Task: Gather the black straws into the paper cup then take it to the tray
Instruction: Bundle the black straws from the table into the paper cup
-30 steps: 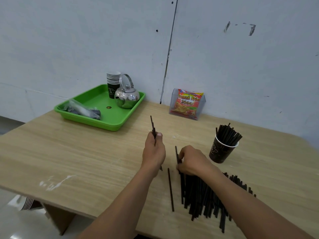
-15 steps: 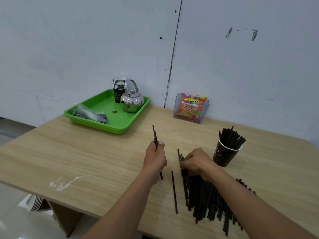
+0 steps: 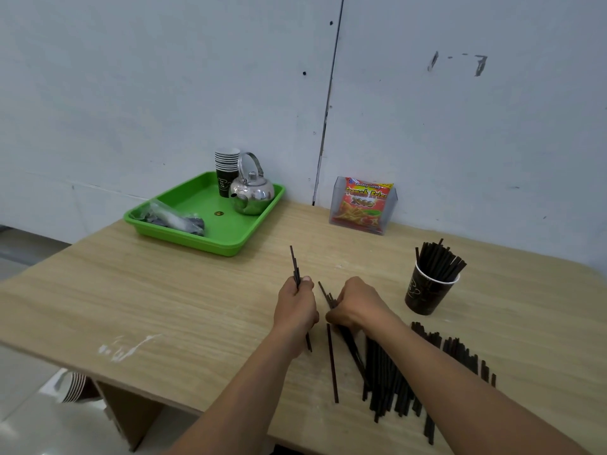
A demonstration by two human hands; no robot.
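Note:
My left hand point(image 3: 296, 307) is closed around a few black straws point(image 3: 294, 262) that stick up past its thumb. Just to its right, my right hand point(image 3: 356, 303) pinches several straws at the near end of a loose pile of black straws point(image 3: 391, 379) lying on the wooden table. One single straw point(image 3: 332, 362) lies apart, left of the pile. A dark paper cup point(image 3: 425, 292) filled with upright straws stands to the right of my right hand. The green tray point(image 3: 230, 238) sits at the far left of the table.
On the tray are a steel kettle point(image 3: 252, 193), a stack of paper cups point(image 3: 226, 170) and a plastic bag point(image 3: 174, 218). A snack packet in a clear holder point(image 3: 363, 205) leans on the wall. More cups point(image 3: 74, 387) lie on the floor below the table's left edge.
My right hand has drawn a few straws out of the pile toward my left hand. The left hand has kept its straws. The camera has tilted slightly, shifting the scene right and down.

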